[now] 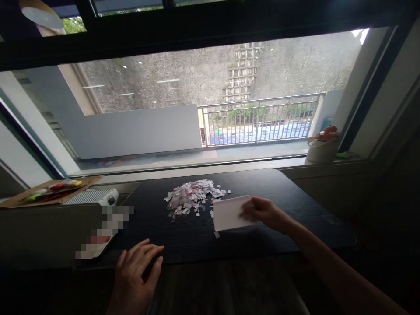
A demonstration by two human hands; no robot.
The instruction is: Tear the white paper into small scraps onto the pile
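Note:
My right hand (pixel 260 211) pinches the right end of a white rectangular card or folded sheet of paper (pixel 229 213), held just above the dark table (pixel 278 188). Beyond and to the left of it lies a loose heap of small torn or cut paper pieces (pixel 192 196), white with some pink. One loose scrap (pixel 217 235) rests by the card's lower left corner. My left hand (pixel 139 267) hovers over the table's front edge at the left, fingers stretched and apart, with nothing in it.
Left of the table stands a white heater-like box (pixel 95 198) with brown cardboard (pixel 49 192) on top. A blurred-out item (pixel 105 236) lies at the table's left edge. On the sill at the right stands a white container (pixel 321 148). A large window spans the back.

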